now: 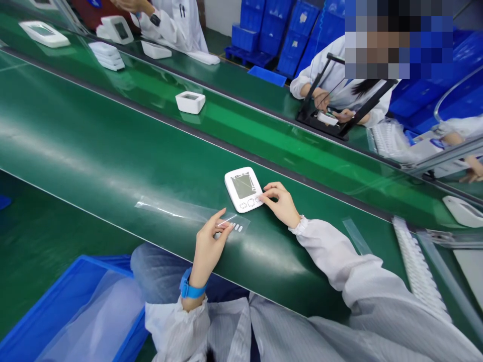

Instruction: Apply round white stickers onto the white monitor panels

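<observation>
A white monitor [245,189] with a grey screen and three outlined buttons lies face up on the green work surface; it looks like a blood pressure monitor. My right hand [281,202] is at its lower right corner, thumb and fingertips closed together over the rightmost button. Whatever they pinch is too small to make out. Nearer to me, my left hand [211,240] grips a clear plastic strip [169,207] between thumb and fingers. Several small white oval stickers [236,228] show on the strip's right end, just beyond the fingertips. A blue band circles my left wrist.
Beyond a dark rail, a green conveyor belt carries several white housings [190,102]. Co-workers in white sit across it, one behind a black frame [339,100]. To my right lie a clear strip [356,236] and a row of white parts [420,271]. A blue bin [71,286] stands lower left.
</observation>
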### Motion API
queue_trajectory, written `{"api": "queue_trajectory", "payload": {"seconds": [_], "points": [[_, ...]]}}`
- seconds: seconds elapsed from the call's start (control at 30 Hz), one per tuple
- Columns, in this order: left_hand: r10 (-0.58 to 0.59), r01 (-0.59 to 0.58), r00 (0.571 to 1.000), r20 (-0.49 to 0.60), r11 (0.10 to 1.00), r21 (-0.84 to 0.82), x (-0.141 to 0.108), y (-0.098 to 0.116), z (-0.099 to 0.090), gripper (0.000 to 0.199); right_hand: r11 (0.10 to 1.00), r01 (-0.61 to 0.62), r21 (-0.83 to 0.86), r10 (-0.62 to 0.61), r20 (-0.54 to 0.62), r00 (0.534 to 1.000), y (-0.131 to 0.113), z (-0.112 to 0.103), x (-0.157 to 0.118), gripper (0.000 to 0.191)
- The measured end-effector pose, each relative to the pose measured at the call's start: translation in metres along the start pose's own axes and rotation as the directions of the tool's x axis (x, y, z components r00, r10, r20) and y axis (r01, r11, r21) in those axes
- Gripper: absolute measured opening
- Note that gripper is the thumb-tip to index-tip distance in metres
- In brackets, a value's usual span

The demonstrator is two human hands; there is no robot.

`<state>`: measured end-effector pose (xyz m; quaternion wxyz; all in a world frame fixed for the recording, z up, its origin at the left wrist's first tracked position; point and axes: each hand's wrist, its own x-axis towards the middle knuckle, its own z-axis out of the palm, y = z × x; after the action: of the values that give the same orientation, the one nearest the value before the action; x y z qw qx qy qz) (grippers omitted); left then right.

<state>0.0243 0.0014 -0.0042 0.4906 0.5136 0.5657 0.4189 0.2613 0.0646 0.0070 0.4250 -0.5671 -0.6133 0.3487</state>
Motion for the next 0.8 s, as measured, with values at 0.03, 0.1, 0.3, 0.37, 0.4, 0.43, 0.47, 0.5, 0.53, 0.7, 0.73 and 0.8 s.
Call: {"api": "queue_trajectory", "payload": {"seconds": [0.03, 0.1, 0.3, 0.37, 0.4, 0.43, 0.47, 0.5, 0.53, 0.7, 0.73, 0.8], "points": [[0.002, -0.002, 1.0, -0.001, 1.0, 0.003, -0.0002, 0.0, 0.0, 0.054, 0.998, -0.043, 0.048, 0.042, 0.017, 0.999, 0.0022, -0.0005, 0.0018, 0.036], [0.002, -0.002, 1.0, -0.002, 1.0, 0.006, -0.0004, -0.0001, -0.0001, 0.054, 0.987, -0.093, 0.128, 0.088, 0.037, 0.995, 0.0038, 0.001, 0.0022, 0.039], [0.003, -0.003, 1.0, -0.001, 1.0, 0.013, -0.001, -0.0013, -0.0002, 0.054, 0.977, -0.131, 0.167, 0.122, 0.06, 0.991, 0.002, 0.005, -0.0005, 0.045], [0.008, -0.008, 1.0, -0.002, 1.0, 0.013, -0.0011, -0.0016, -0.0002, 0.054, 0.979, -0.125, 0.159, 0.117, 0.058, 0.991, 0.0024, 0.0048, -0.0007, 0.045], [0.009, -0.009, 1.0, -0.003, 1.0, 0.014, -0.0012, -0.0018, -0.0002, 0.054, 0.98, -0.118, 0.158, 0.11, 0.058, 0.992, 0.0027, 0.0047, -0.001, 0.044], [0.008, -0.008, 1.0, -0.003, 1.0, 0.016, -0.0013, -0.0019, -0.0002, 0.054, 0.982, -0.109, 0.156, 0.1, 0.06, 0.993, 0.0029, 0.0048, -0.0014, 0.043], [0.006, -0.006, 1.0, -0.003, 1.0, 0.018, -0.0013, -0.0021, -0.0001, 0.054, 0.983, -0.097, 0.153, 0.088, 0.064, 0.994, 0.003, 0.005, -0.0019, 0.042], [0.006, -0.006, 1.0, -0.002, 1.0, 0.019, -0.0014, -0.0024, -0.0001, 0.054, 0.985, -0.084, 0.148, 0.074, 0.069, 0.995, 0.003, 0.0053, -0.0023, 0.041], [0.006, -0.006, 1.0, -0.001, 1.0, 0.019, -0.0013, -0.0027, 0.0, 0.054, 0.987, -0.072, 0.143, 0.063, 0.072, 0.995, 0.003, 0.0055, -0.0027, 0.04], [0.031, -0.031, 1.0, 0.002, 0.999, 0.04, -0.0005, -0.0042, 0.0001, 0.053, 0.961, -0.138, 0.242, 0.121, 0.082, 0.989, 0.0066, 0.0049, 0.0014, 0.046], [0.04, -0.04, 0.999, 0.008, 0.998, 0.05, -0.0003, -0.0041, 0.0, 0.053, 0.946, -0.17, 0.277, 0.15, 0.091, 0.984, 0.0083, 0.0047, 0.0032, 0.05], [0.066, -0.067, 0.998, 0.018, 0.994, 0.083, 0.0001, -0.0034, 0.0, 0.052, 0.921, -0.225, 0.318, 0.202, 0.104, 0.974, 0.0119, 0.0053, 0.0061, 0.05]]}}
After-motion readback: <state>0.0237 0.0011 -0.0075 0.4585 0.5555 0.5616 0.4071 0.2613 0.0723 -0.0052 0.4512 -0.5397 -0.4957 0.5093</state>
